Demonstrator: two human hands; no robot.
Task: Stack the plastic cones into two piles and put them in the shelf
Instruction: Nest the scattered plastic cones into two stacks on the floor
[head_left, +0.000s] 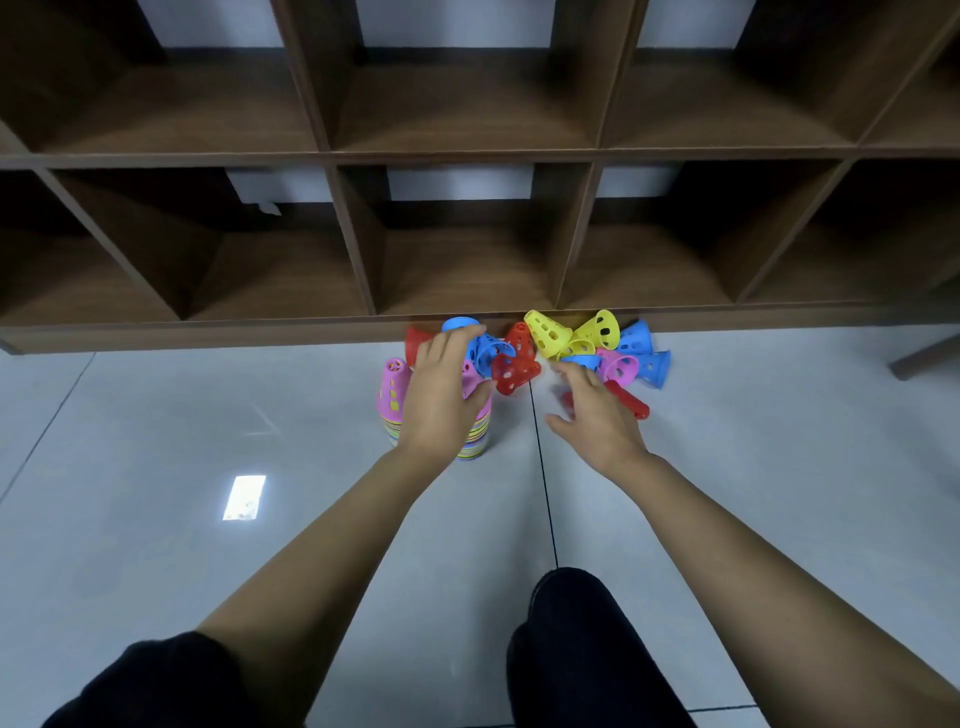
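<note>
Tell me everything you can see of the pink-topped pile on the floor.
The pile stands upright on the grey floor, left of the loose cones. A pink cone with holes caps it; striped rims of many colours show below. It looks like glossy plastic. The left hand covers its right side; whether they touch is unclear.

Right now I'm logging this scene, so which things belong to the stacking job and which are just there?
Job: stacked pile, loose cones, shelf, left hand, right hand.
Just there: paper scrap in a cubby, wooden leg, floor.
</note>
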